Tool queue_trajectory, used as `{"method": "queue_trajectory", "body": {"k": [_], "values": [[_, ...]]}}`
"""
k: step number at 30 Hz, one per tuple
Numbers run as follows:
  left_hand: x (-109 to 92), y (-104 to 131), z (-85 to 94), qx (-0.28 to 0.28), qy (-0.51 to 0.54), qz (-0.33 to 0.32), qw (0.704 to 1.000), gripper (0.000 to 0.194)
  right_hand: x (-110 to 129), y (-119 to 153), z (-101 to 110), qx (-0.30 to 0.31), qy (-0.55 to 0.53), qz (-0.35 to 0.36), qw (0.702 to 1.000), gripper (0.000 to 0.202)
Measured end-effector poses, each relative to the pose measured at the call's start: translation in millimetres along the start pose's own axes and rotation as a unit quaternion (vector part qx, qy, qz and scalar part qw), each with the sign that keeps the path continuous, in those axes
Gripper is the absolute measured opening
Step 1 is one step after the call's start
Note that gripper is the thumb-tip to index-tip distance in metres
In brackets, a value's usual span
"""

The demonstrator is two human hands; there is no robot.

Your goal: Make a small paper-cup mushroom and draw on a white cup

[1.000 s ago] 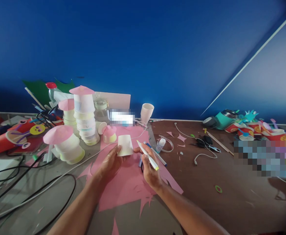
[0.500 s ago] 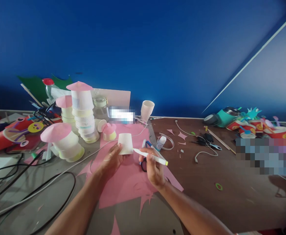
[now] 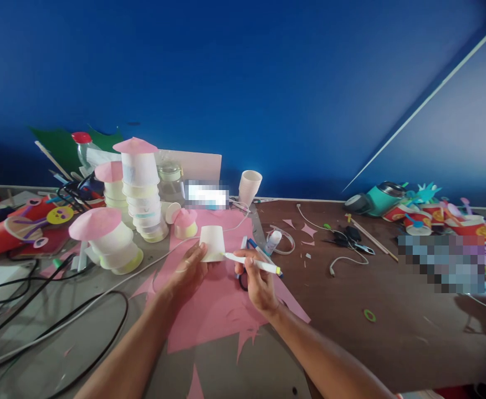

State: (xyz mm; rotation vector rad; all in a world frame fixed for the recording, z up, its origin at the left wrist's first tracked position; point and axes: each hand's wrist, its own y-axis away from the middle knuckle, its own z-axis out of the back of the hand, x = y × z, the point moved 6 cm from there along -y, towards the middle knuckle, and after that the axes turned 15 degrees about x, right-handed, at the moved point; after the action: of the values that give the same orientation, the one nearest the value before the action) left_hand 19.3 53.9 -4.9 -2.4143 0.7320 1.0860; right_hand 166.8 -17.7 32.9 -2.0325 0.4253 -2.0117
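Over the pink paper (image 3: 205,321), the left hand (image 3: 192,265) grips a white cup (image 3: 212,241), the right hand (image 3: 260,285) a marker (image 3: 265,266). A cable (image 3: 166,256) crosses the paper; cup towers (image 3: 141,191) stand to its left, a small bottle (image 3: 272,243) right.

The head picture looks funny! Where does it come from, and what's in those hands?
There's no robot here. A person wears a camera on their head, pointing forward and down, so you see what lies before them. Their bare left hand holds a small white cup. Their right hand holds a white marker, its tip at the cup's lower edge. Beneath them, a pink sheet lies on the table. To the left stands a tall cup tower with a pink roof; to the right are pink scraps.
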Motion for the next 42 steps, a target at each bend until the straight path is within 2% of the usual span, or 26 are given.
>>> {"method": "queue_trajectory", "body": {"k": [4,13,20,24,28,34,42], "values": [[1,-2,1.3,-0.023,0.011,0.006,1.000,0.046,-5,-1,4,-0.023,-0.033,-0.008,0.999,0.044],[-3,-1,-3.7,-0.016,0.010,0.006,1.000,0.044,-5,2,-3,0.013,-0.026,-0.001,1.000,0.050],[0,0,-1.5,-0.017,0.003,0.012,1.000,0.048,-14,0,4,-0.030,-0.063,-0.022,0.997,0.048],[0,-2,0.0,-0.032,0.007,0.003,0.999,0.048,-14,2,1,-0.009,-0.075,-0.019,0.997,0.048],[-2,-2,-2.4,-0.017,0.013,0.013,1.000,0.045,-16,3,-1,0.008,-0.074,-0.016,0.997,0.046],[1,0,1.3,-0.012,0.018,0.034,0.999,0.046,-18,-2,10,-0.044,-0.065,-0.024,0.997,0.046],[-1,-3,-1.7,-0.019,0.023,0.004,1.000,0.046,-12,2,3,-0.016,-0.068,-0.014,0.997,0.048]]}}
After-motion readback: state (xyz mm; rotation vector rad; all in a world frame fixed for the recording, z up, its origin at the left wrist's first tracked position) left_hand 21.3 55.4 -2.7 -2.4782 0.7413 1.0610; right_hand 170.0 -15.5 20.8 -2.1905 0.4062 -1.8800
